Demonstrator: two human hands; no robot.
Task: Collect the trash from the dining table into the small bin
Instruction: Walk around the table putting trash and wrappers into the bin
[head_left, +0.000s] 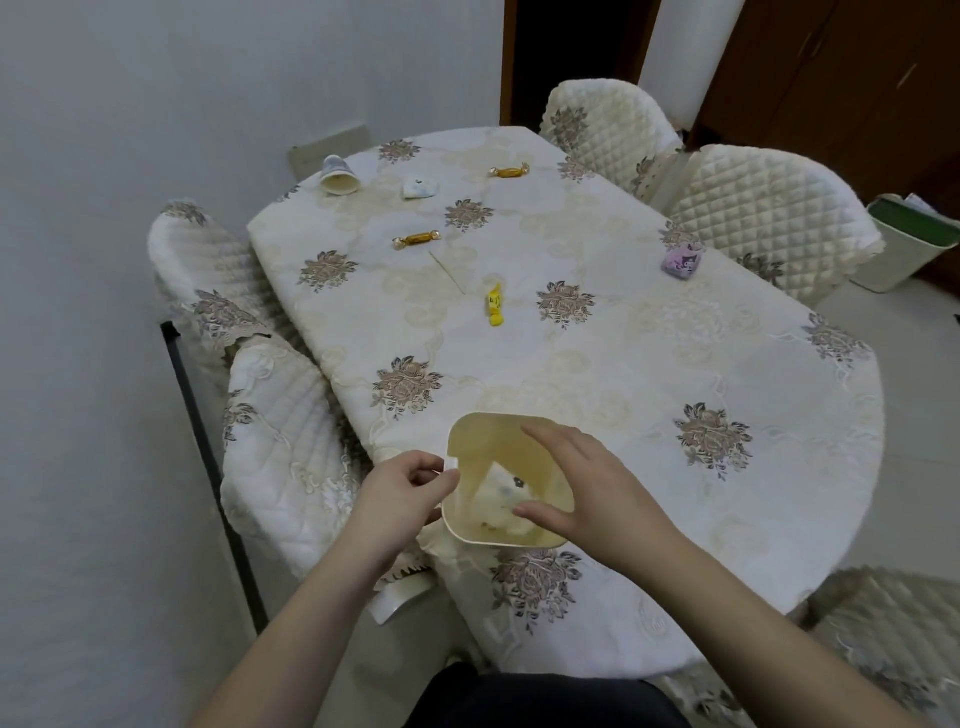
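the small bin (506, 480), cream and squarish, stands upright at the near edge of the dining table (623, 364), its mouth facing up; pale crumpled trash lies inside it. the left hand (402, 491) pinches the bin's left rim, fingers curled closed on it. the right hand (576, 483) is spread open over the bin's mouth, fingers loose, gripping nothing, thumb at the near right rim.

trash lies scattered on the cloth further out. a yellow wrapper (493, 304) sits near the table's middle, long axis running near to far. just left of it a thin stick (447, 273) lies on a diagonal, pointing toward the far left corner. an amber candy (417, 239) beyond it lies crosswise, left to right; a second amber candy (509, 170) near the far edge lies the same way. at the far left corner a paper cup (338, 176) lies tipped over, mouth toward the near side. a crumpled white wrapper (420, 186) rests beside it. a purple packet (683, 262) sits at the right edge.
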